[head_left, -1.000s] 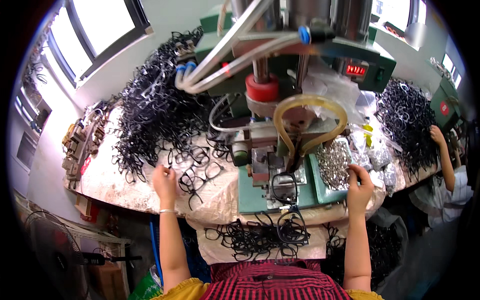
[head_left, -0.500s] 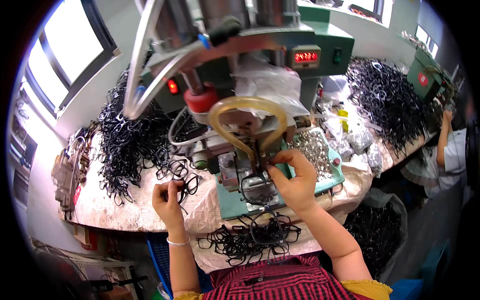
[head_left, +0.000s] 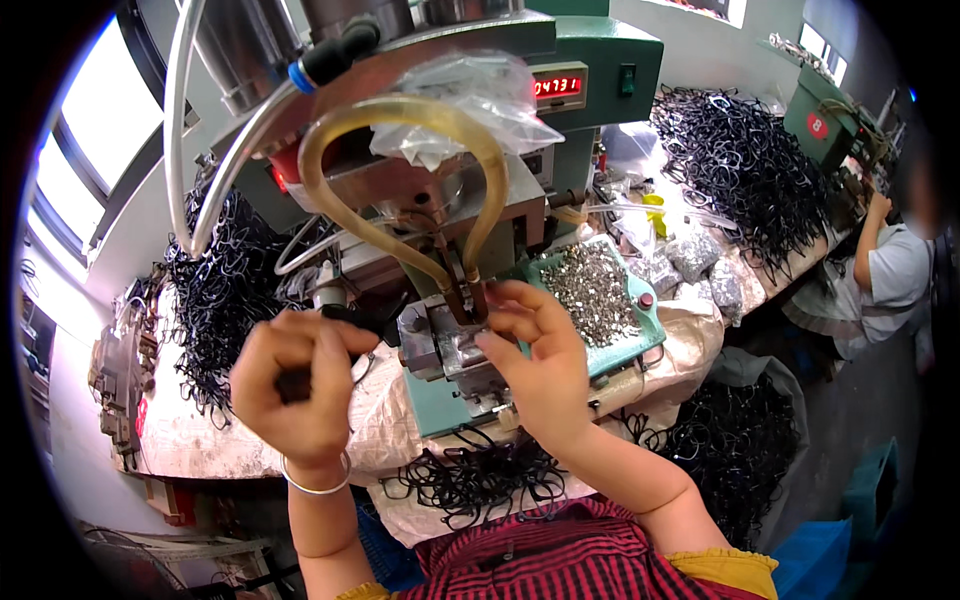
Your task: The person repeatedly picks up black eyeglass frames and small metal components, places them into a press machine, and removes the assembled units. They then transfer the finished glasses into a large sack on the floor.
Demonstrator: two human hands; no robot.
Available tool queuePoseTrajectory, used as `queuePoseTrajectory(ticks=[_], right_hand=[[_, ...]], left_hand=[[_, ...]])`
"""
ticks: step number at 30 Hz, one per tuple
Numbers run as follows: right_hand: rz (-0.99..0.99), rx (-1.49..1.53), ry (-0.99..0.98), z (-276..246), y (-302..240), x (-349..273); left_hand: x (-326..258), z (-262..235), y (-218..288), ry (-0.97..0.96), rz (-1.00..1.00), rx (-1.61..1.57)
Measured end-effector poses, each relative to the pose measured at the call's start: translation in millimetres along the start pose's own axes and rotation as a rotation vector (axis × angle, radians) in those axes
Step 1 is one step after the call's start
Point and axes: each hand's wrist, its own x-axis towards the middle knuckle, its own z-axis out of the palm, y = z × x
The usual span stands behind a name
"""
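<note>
Person wearing a red-and-black striped garment [head_left: 560,558], yellow sleeves [head_left: 725,570] and a bangle [head_left: 316,491].
The thin, silvery bangle loops the wrist just below the bare left hand [head_left: 300,385]. Farther below that and the bare right hand [head_left: 548,370], the sleeves end in ruffled edges, the garment between them.

By the front edge of your tabletop [head_left: 215,450], the fixture [head_left: 420,345] is smooth metal, the frames [head_left: 475,472] glossy black plastic; your apron [head_left: 560,550], matt cloth.
</note>
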Motion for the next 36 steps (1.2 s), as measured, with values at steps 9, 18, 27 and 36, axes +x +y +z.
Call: queuePoseTrajectory(ticks=[9, 18, 27, 36], right_hand=[[-0.372, -1.370, 0.082, -111, 10, 31], [-0.421, -1.337, 0.105, -155, 32, 61], [-0.381, -1.313, 0.152, -138, 51, 49], [-0.084, -0.374, 0.458, -149, 57, 33]], left_hand=[[-47, 44, 18, -0.692, 0.611, 0.290], [-49, 46, 12, -0.638, 0.624, 0.278], [-128, 10, 0, -0.302, 0.267, 0.369], [-79, -101, -20, 0.404, -0.128, 0.373]])
